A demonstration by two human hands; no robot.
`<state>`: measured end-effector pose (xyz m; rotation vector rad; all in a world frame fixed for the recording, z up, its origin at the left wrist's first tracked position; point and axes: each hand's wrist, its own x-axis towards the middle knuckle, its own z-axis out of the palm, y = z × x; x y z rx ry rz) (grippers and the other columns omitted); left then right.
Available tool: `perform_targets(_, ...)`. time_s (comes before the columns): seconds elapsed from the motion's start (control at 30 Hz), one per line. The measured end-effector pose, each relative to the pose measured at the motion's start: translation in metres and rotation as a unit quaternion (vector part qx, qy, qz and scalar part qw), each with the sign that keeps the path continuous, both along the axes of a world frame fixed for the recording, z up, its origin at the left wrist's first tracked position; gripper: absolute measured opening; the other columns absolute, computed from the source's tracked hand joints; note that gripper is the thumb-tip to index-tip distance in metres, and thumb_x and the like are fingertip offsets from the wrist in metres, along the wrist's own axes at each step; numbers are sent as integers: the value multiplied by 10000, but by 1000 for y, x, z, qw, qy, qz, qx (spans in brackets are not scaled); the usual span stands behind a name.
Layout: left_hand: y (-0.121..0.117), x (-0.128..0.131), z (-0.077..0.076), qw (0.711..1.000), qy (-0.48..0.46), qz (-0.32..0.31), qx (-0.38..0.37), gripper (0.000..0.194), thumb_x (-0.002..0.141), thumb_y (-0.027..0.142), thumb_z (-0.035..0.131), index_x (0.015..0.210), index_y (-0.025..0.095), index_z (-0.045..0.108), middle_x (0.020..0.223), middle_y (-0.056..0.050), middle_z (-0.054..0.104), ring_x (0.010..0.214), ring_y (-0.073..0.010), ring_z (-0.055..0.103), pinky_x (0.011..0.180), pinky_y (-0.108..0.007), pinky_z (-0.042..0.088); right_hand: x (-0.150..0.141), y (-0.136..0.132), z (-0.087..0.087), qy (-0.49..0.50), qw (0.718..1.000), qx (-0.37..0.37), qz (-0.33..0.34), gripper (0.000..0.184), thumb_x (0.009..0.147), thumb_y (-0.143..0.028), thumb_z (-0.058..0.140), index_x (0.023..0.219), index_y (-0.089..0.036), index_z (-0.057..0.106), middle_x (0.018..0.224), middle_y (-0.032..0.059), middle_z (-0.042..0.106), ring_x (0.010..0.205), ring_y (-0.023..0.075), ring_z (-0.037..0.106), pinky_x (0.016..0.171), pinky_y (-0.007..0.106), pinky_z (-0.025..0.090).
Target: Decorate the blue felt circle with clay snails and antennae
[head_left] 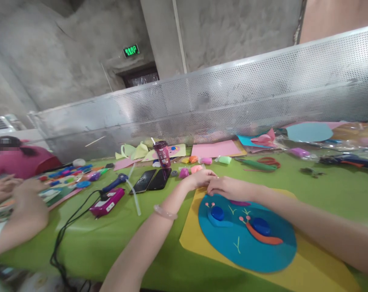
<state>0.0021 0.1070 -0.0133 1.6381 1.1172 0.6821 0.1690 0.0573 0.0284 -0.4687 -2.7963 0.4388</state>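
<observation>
My left hand (201, 178), with a pale bangle on its wrist, meets my right hand (225, 187) at the far edge of a blue paper oval (217, 249). The fingers of both are bent and pinched together; whatever lies between them is too small to make out. Under the oval is a yellow sheet (190, 233). On the oval are two snail shapes: an orange clay body (267, 239) with a dark blue cap (261, 227), and a light blue body (222, 223) with another blue cap (217, 213). A purple clay strip (240, 203) shows partly beneath my right wrist.
Clay packets (206, 160), green-handled scissors (259, 164) and a lidded cup (162, 154) stand beyond my hands. Two phones (152, 180), a glue gun (114, 183) and a purple power strip (108, 202) with cables lie left. A co-worker's arms (28, 211) are at far left.
</observation>
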Motion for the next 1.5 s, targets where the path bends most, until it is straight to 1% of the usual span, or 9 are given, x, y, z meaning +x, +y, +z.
perform_targets(0.13,1,-1,-1,998,-53,-10,-45,102,720,138,621,814,153,657,639,42,576,586,-79,511,569,-193,386,-3,2,-3,-2,1000,-7,-2,202,865,-144,441,892,-159,640,923,60,653,842,170,579,781,299,446)
perform_targets(0.33,-2,1,2,996,-61,-14,-58,172,701,49,596,832,143,655,644,36,594,549,-76,502,548,-199,384,1,4,-2,35,999,-8,-5,210,868,-141,426,868,-184,632,875,41,656,769,164,581,723,281,446)
perform_targets(0.6,4,-2,-6,996,-67,-15,-48,194,682,52,608,845,150,647,658,37,607,551,-82,528,540,-201,395,2,8,-5,17,999,-27,-8,196,870,-180,439,857,-190,634,867,35,657,758,157,585,727,280,455)
perform_targets(0.87,-6,2,6,994,-78,-26,-74,204,712,27,526,859,122,632,482,58,524,437,-78,488,485,-198,369,1,16,-10,84,994,-63,-36,160,866,-156,440,811,-186,587,778,33,659,723,148,601,703,262,465)
perform_targets(1.0,-7,2,6,993,-89,-40,-64,225,704,13,512,862,122,631,494,52,536,451,-77,498,505,-202,389,-1,23,-17,93,992,-66,-50,109,842,-191,492,794,-172,588,731,25,649,706,159,606,688,277,473)
perform_targets(1.13,-9,4,8,994,-87,-21,-55,281,674,-48,452,806,121,633,482,59,522,440,-63,477,458,-177,346,-4,21,-19,99,992,-51,-53,103,829,-155,496,803,-170,594,807,45,655,753,166,604,718,282,466)
perform_targets(1.23,-9,4,11,995,-80,-7,-52,187,703,-5,507,764,122,629,495,60,527,435,-58,464,454,-176,348,-6,19,-18,105,992,-43,-60,99,825,-158,503,816,-168,601,852,55,649,792,178,600,749,306,463)
perform_targets(1.4,-3,-9,11,991,-123,47,-33,18,772,117,570,768,128,584,657,13,617,567,-83,577,559,-204,433,-5,21,-19,76,996,-33,-26,123,830,-170,510,810,-159,631,861,63,625,835,178,578,803,315,448)
perform_targets(1.5,2,-17,8,986,-149,69,-40,55,780,165,594,783,125,558,688,-7,628,599,-102,607,628,-251,472,-5,26,-22,60,998,-29,-1,143,830,-175,515,779,-170,648,852,54,593,842,171,563,814,315,447)
